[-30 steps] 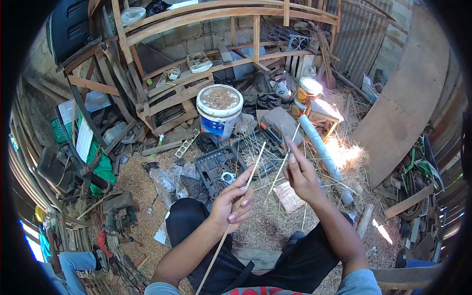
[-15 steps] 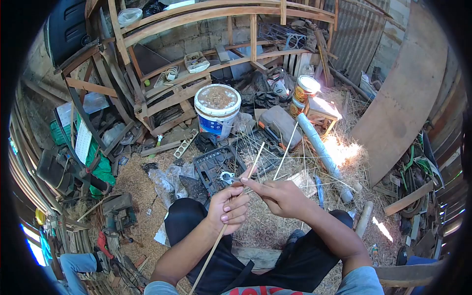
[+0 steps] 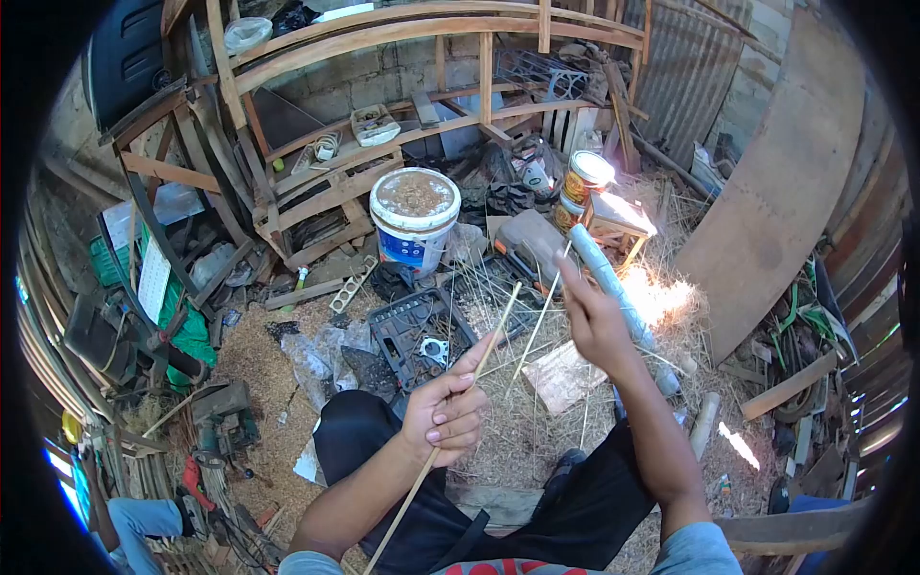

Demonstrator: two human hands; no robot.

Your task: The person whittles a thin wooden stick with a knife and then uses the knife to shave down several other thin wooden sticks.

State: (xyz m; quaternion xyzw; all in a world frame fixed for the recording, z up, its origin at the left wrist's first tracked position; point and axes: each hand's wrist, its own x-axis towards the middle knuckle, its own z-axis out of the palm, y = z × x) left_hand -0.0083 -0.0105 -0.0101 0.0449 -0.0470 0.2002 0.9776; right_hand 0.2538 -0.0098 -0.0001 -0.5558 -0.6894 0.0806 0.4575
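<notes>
My left hand [image 3: 445, 414] is closed around a thin pale stick [image 3: 410, 494], which looks like a split bamboo strip. It slants from near my lap up past my thumb to a tip in front of my hand. My right hand [image 3: 596, 326] is raised to the right, apart from the stick. Its fingers point up and away, blurred at the tips, and I see nothing held in them. Another thin strip [image 3: 541, 318] stands out just left of my right hand, and a flat wooden board [image 3: 563, 376] lies on the straw below it.
Ahead are an open tool case [image 3: 419, 331], a lidded white bucket [image 3: 415, 218], paint cans [image 3: 586, 174] and a small wooden stool [image 3: 621, 222]. A grey-blue pipe [image 3: 613, 286] lies at the right. A power tool [image 3: 222, 422] sits left; another person's leg [image 3: 144, 522] shows lower left.
My right hand has left the stick beside my left hand and swung up and to the right, its fingers straightening. My left hand keeps its hold, and the view has shifted slightly.
</notes>
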